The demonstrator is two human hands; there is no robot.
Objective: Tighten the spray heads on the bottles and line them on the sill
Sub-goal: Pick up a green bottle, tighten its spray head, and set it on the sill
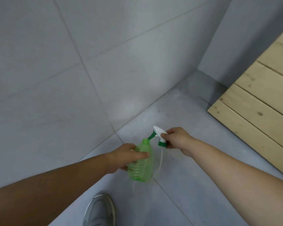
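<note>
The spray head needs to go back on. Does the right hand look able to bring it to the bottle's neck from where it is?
Probably yes. The right hand holds the spray head just beside the open neck of the green bottle, which the left hand steadies; nothing lies between them.

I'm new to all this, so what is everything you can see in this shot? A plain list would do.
Translucent green ribbed plastic bottle: one, green, low centre, held tilted above the floor, neck bare.
White and green plastic spray head: one, off the bottle, just right of its neck, thin dip tube hanging below.
Pale wooden plank panel: one, light tan, right edge.
Grey tiled wall: upper left.
Grey tiled floor: lower half.
Grey shoe: one, bottom centre.
Left hand: wrapped around the bottle.
Right hand: gripping the spray head.
</note>
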